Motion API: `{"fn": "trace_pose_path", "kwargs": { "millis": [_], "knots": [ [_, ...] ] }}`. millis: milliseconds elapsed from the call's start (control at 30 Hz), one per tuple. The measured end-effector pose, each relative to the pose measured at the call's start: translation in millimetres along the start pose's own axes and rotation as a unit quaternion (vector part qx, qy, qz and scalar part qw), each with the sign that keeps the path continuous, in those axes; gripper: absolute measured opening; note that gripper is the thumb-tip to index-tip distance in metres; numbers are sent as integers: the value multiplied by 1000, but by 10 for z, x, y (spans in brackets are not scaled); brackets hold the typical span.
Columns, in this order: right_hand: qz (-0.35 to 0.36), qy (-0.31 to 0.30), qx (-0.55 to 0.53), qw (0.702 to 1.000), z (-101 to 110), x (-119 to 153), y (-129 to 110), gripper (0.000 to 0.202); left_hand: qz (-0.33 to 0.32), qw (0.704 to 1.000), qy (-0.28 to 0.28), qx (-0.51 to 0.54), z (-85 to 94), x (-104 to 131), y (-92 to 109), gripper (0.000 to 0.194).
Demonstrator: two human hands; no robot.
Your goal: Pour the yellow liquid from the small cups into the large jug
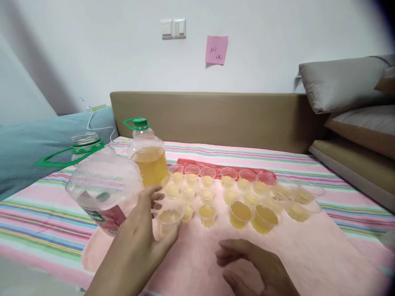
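Note:
My left hand (145,230) is curled around a small clear plastic cup (169,218) of pale yellow liquid, thumb on the near right side and fingers on the left. My right hand (249,263) hovers over the near part of the pink mat (197,255), thumb and fingers apart, with nothing between them. Beyond the hands, several similar cups of yellow liquid stand in rows. Two fuller cups, a darker one (241,213) and its neighbour (265,218), are nearest the right hand.
Left of the cups stand a lidless, seemingly empty large jug (101,185) with a green handle and a green-capped jug (151,162) of yellow liquid. A red plastic wrapper (212,165) lies behind the cups. Stacked cushions (354,82) are at right, before a brown headboard (216,117).

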State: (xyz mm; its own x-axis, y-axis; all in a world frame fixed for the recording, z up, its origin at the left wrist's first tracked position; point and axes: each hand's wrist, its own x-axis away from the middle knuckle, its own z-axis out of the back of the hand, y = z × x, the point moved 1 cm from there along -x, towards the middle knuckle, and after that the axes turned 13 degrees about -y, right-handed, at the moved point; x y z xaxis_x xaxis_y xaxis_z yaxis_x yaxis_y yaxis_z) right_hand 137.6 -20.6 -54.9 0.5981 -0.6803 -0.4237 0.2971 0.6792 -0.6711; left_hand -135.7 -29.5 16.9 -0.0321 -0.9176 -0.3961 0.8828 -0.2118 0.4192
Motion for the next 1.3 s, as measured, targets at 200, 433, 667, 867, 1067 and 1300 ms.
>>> {"fn": "trace_pose_path", "kwargs": {
  "millis": [200, 433, 667, 867, 1067, 1300],
  "knots": [
    [-97, 46, -110, 988, -178, -205, -68, 72, -13, 987, -81, 140, -8, -73, 306, 70],
    [-105, 119, -172, 972, 10, -505, -203, 66, -25, 946, -149, 288, -106, -346, 692, 66],
    [-103, 151, -192, 964, 266, -677, -68, 61, -2, 930, -81, 358, -53, -574, 648, 57],
    [-130, 127, -127, 975, 402, -661, 160, 64, 38, 960, -48, 275, -246, -446, 1, 30],
    [-170, 81, -34, 981, 402, -634, 276, 63, 19, 987, -14, 157, -389, -413, -182, 30],
    [-135, 59, 139, 979, 420, -607, 335, 63, 44, 981, 11, 187, -483, -452, -167, 33]
  ]
}}
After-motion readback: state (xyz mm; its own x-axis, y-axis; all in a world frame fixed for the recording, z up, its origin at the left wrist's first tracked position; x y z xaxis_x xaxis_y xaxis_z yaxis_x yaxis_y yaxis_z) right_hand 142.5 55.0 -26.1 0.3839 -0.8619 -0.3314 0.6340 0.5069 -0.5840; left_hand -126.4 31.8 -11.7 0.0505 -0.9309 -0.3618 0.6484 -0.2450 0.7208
